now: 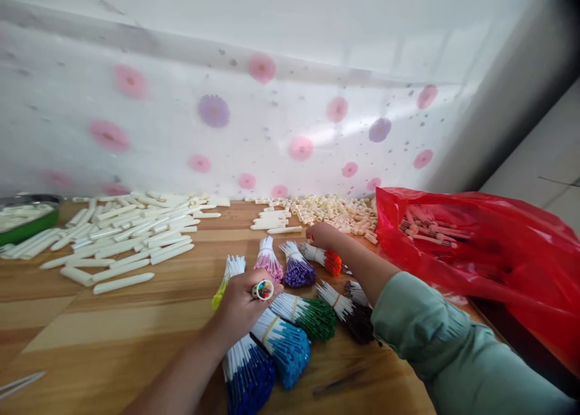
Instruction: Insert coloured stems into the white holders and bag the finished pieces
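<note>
My left hand (244, 300) is closed around a white pen barrel (263, 290), its round open end facing me with several coloured tips inside. Beyond it, my right hand (322, 236) reaches to the white ends of an orange-red refill bundle (330, 261); its fingers are curled, and what they pinch is hidden. Around my hands lie more bundles of pen refills: purple (299, 271), pink (269, 260), green (317, 317), light blue (288, 351), dark blue (249, 373), black (351, 312) and yellow (220, 293), partly behind my left hand.
Many white barrels (131, 228) are heaped at the left, near a green tray (31, 226). Small cream parts (338, 212) lie along the back. A red plastic bag (480, 252) with pen parts fills the right side. Tweezers (20, 383) rest at the lower left.
</note>
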Demonstrator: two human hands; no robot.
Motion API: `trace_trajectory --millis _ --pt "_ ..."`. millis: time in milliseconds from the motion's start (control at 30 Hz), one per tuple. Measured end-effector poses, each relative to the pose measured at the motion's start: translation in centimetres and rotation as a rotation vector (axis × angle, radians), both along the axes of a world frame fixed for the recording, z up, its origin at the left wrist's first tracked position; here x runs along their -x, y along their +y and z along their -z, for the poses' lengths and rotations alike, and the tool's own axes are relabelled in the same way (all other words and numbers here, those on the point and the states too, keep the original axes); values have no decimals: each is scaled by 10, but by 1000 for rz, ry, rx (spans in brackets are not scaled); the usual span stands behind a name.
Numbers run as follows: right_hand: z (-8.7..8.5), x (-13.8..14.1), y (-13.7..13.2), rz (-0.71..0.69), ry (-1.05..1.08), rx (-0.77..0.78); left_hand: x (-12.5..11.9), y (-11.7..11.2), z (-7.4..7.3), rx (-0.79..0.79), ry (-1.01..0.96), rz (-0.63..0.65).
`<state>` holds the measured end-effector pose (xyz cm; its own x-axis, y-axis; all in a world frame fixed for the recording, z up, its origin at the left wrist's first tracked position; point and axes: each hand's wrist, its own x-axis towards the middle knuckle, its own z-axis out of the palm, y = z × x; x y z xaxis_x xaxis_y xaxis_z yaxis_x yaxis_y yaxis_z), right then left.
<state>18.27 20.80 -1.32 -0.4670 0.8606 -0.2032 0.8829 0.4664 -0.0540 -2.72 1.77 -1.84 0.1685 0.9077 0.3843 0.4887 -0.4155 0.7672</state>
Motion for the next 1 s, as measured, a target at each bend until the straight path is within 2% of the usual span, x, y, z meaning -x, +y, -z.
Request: trace_trajectory --millis 133,267,300,367,400,433,500,600,800,1000 --pt "-16 -12 -22 18 205 -124 0 -3 -7 -26 -37 23" --pt "-38 -14 -83 -44 518 -224 -3 -7 -10 -62 -65 79" --pt "-43 -12 -102 -91 642 -233 -3 -7 -10 -64 -68 89" --pt "-53 -4 -139 -315 1211 -194 -4 -8 -8 -72 -76 88" --pt "-58 0 -155 -382 1354 -172 -5 -8 -8 -80 -81 81" --pt "-63 5 -168 -430 1404 -180 -5 -8 -7 -86 -84 75" --pt "-70 12 -185 -551 1383 -243 -5 -8 -6 -92 -86 75" --pt "-76 19 -191 -650 1270 -322 -4 -8 -7 -53 -70 92" --pt "-69 22 -184 -728 1142 -314 -3 -8 -5 42 -48 76" --pt "-64 28 -184 -766 1076 -371 -6 -7 -4 110 -67 6"
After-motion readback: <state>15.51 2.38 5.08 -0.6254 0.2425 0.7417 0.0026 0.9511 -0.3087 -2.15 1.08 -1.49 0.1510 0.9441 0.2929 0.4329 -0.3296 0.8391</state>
